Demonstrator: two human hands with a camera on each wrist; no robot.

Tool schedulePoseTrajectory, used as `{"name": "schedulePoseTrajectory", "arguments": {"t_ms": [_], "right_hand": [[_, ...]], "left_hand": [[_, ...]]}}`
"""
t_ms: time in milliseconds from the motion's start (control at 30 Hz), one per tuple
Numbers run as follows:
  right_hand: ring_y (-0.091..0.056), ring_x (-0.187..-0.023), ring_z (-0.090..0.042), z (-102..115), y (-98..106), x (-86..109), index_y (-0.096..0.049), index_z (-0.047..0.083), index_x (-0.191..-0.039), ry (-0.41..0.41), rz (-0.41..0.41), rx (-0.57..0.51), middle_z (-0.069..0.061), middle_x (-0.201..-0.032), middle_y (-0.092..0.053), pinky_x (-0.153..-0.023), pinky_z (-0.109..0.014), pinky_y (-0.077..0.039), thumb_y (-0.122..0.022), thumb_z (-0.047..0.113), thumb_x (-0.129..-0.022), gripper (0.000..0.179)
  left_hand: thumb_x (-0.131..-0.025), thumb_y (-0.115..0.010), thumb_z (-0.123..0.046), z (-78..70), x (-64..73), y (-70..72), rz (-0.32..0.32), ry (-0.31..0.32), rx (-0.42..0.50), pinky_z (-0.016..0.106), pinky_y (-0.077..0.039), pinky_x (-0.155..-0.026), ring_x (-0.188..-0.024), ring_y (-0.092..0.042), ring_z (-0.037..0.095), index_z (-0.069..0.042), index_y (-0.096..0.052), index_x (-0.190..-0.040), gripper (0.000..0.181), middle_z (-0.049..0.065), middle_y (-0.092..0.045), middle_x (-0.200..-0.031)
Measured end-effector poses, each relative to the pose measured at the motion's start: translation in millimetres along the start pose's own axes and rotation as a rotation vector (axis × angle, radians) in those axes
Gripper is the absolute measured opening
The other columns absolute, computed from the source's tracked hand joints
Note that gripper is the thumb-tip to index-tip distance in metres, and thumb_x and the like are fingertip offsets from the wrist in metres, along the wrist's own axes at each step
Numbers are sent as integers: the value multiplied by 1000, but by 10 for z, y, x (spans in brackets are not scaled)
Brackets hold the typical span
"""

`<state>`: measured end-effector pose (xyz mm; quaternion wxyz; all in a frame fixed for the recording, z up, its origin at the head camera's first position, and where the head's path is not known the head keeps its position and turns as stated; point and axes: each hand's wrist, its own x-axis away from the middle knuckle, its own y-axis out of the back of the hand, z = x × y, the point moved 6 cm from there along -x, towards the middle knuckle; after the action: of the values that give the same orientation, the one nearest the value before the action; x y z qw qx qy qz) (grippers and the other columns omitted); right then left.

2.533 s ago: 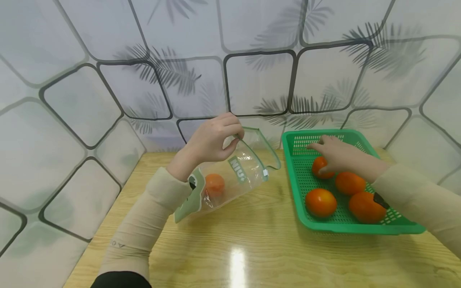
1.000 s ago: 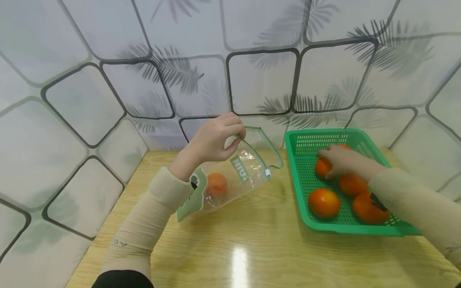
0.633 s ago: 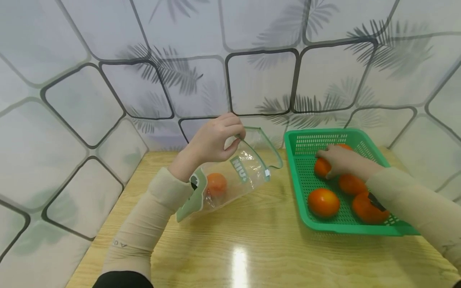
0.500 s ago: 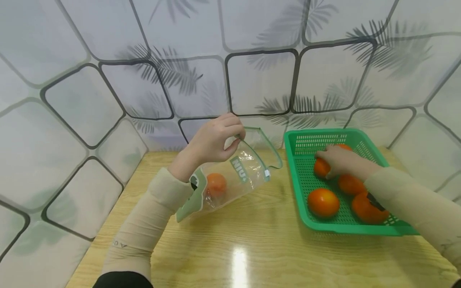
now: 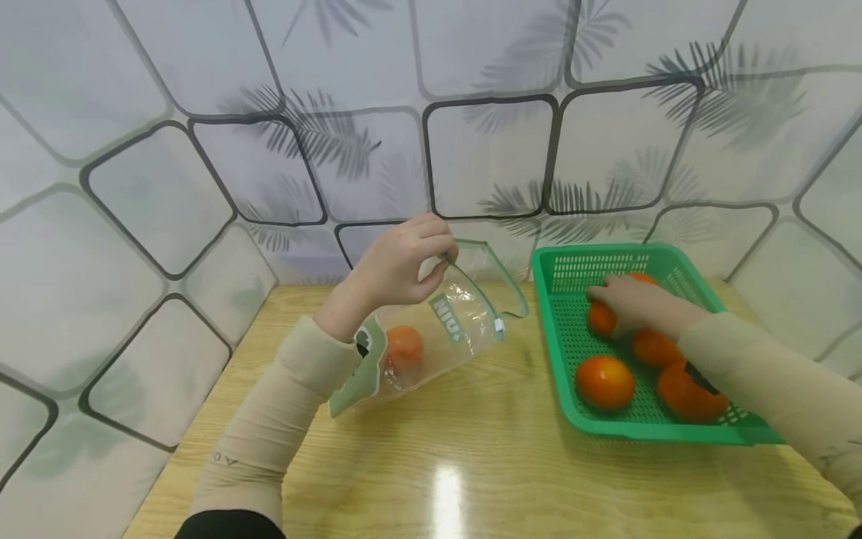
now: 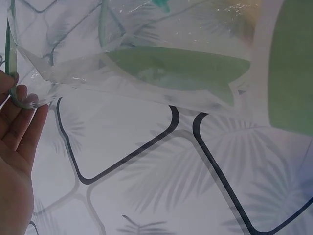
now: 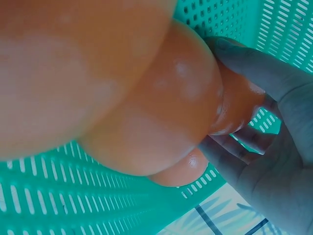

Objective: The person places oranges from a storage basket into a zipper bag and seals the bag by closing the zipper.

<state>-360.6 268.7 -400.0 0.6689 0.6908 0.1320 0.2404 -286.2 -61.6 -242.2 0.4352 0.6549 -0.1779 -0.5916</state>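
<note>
My left hand (image 5: 408, 262) pinches the green-edged rim of a clear zip bag (image 5: 471, 303) between thumb and fingers. The bag leans on the table with its mouth open to the right and a white slider on its edge. One tomato (image 5: 404, 347) lies inside it. On the right, my right hand (image 5: 640, 303) reaches into a green basket (image 5: 554, 359) and grips a tomato (image 5: 600, 320); in the right wrist view thumb and fingers curl round that tomato (image 7: 239, 95). Several other tomatoes lie around it, one partly hidden behind the hand.
A wooden table (image 5: 431, 449) bears the bag and basket. Behind it stands a patterned wall (image 5: 485, 157), close to the basket's far side. A front tomato (image 5: 604, 382) sits near the basket's left wall, and another (image 5: 690, 393) is partly under the right wrist.
My right hand, spread above the tomatoes 2.5 s ago, has come down and closed round one; lately it has shifted only slightly. The left hand and bag have stayed put.
</note>
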Motion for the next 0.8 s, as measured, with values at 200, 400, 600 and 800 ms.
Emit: {"name": "schedulePoseTrajectory", "arguments": {"t_ms": [200, 400, 600, 800], "right_hand": [[-59, -119, -58, -29, 6, 25, -60, -3, -141, 12, -2, -5, -38, -131, -56, -95, -69, -55, -93, 11, -67, 83], [-56, -124, -62, -67, 40, 42, -59, -5, -142, 17, -7, -27, -44, -136, -52, -99, -72, -51, -92, 9, -65, 84], [-60, -118, -55, -58, 111, 52, -61, -2, -137, 36, -40, -25, -37, -127, -58, -98, -70, -52, -91, 8, -63, 81], [-60, -116, -53, -34, 183, 37, -61, 0, -137, 50, -54, 17, -36, -125, -58, -94, -69, -55, -92, 10, -63, 80]], "left_hand": [[-85, -66, 4, 2, 2, 24, 5, 13, 0, 38, -55, -81, -92, -62, 27, -6, -67, -90, 11, 7, -67, -93], [-85, -66, 4, 5, -17, 22, 3, 13, -9, 38, -55, -79, -92, -61, 26, -7, -67, -90, 12, 7, -66, -93], [-86, -65, 4, 6, -15, 10, 7, 15, -14, 38, -55, -81, -94, -63, 26, -7, -67, -90, 12, 7, -67, -94], [-86, -65, 3, 14, 4, -4, 9, 15, -11, 38, -56, -81, -94, -63, 26, -7, -68, -90, 12, 7, -67, -93]]}}
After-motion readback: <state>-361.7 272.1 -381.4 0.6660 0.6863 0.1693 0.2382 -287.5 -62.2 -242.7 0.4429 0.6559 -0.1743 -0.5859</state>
